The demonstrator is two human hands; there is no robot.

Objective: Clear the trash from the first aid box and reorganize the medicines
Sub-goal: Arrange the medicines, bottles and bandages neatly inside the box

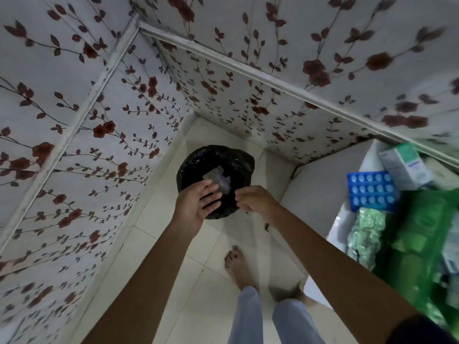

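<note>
A bin lined with a black bag (238, 160) stands on the floor in the corner. A silvery, crumpled wrapper (217, 180) is inside its mouth, just beyond the fingertips of my left hand (196, 203); I cannot tell whether it is falling or lying there. That hand hovers over the bin's near rim, palm up, fingers spread, holding nothing. My right hand (253, 201) is beside it at the rim, fingers curled together, nothing visible in them. On the white table at the right lie a blue blister pack (371, 192), a white and green medicine box (403, 165) and a blurred green container (422, 239).
Flowered wall panels (87, 120) close in on the left and behind the bin. The white table's edge (320, 194) is close on the right, with a green foil strip (365, 237) at its rim. My bare foot (238, 264) stands on the pale floor tiles below the bin.
</note>
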